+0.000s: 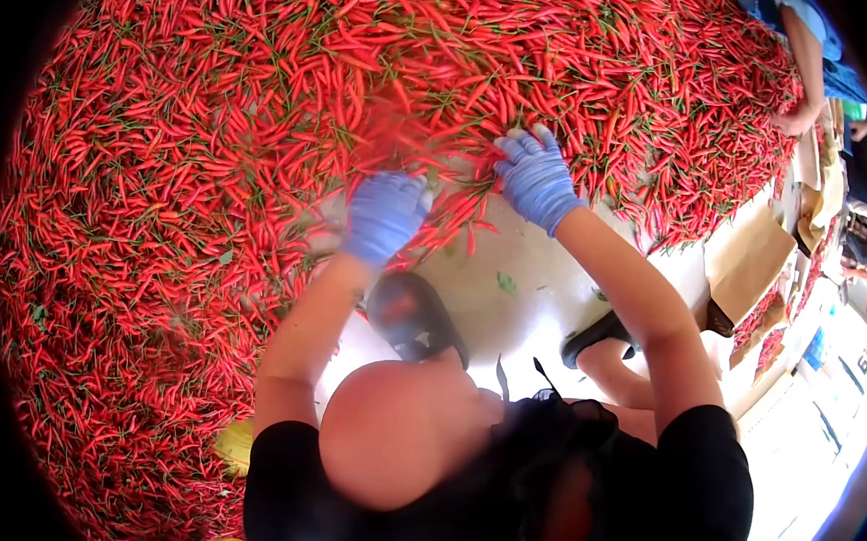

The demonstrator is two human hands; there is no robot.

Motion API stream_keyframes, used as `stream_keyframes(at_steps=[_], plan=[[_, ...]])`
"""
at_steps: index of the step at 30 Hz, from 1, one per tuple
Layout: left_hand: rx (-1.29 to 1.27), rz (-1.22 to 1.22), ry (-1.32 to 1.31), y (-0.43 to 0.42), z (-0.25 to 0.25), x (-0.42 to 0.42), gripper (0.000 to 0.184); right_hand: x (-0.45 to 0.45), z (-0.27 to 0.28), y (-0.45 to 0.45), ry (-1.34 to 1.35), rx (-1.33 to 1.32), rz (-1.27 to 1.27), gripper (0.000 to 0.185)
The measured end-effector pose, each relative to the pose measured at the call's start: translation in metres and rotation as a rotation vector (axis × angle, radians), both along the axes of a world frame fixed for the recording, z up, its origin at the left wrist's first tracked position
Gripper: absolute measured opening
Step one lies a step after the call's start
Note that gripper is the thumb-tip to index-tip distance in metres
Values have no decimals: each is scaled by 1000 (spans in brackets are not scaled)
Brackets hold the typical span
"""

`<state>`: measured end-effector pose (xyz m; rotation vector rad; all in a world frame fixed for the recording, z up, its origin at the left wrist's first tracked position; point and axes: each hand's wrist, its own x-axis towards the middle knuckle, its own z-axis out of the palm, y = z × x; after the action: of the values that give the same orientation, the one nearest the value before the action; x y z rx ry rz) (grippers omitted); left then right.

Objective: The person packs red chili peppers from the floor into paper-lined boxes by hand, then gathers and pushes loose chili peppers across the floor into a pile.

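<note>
A thick spread of red chili peppers (158, 162) with green stems covers the floor in front of me and to my left. My left hand (387, 215), in a blue glove, is at the near edge of the peppers. It is blurred and its fingers are partly hidden, so its grip is unclear. My right hand (537, 178), also gloved in blue, rests on the peppers with its fingers stretched out and apart. Between the two hands lies a small cluster of chili peppers (460, 214) on the pale floor.
Pale floor (540, 275) with a few green leaves (506, 282) shows between my arms. A dark shoe (412, 316) is near my left hand. Brown cardboard (748, 263) lies at the right. Another person's hand (798, 119) touches the pile at the upper right.
</note>
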<state>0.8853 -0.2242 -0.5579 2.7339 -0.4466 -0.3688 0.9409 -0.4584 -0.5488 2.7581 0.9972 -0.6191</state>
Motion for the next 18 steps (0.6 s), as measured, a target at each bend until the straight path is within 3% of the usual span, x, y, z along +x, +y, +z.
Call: stream_keyframes(at_steps=[4, 6, 8, 11, 16, 18], plan=[[93, 166, 162, -16, -15, 1, 41, 1, 16, -3, -150, 220, -327, 32], [94, 149, -41, -14, -27, -6, 46, -10, 24, 13, -217, 349, -327, 32], [106, 162, -69, -10, -33, -10, 43, -15, 27, 37, 166, 336, -387, 32], [-23, 196, -110, -2, -51, -14, 30, -25, -10, 70, 189, 390, -467, 31], [-110, 384, -23, 14, -37, -21, 18, -17, -29, 95, 99, 334, -428, 28], [-102, 434, -76, 24, -36, -26, 20, -8, -36, 91, 295, 526, -493, 26]])
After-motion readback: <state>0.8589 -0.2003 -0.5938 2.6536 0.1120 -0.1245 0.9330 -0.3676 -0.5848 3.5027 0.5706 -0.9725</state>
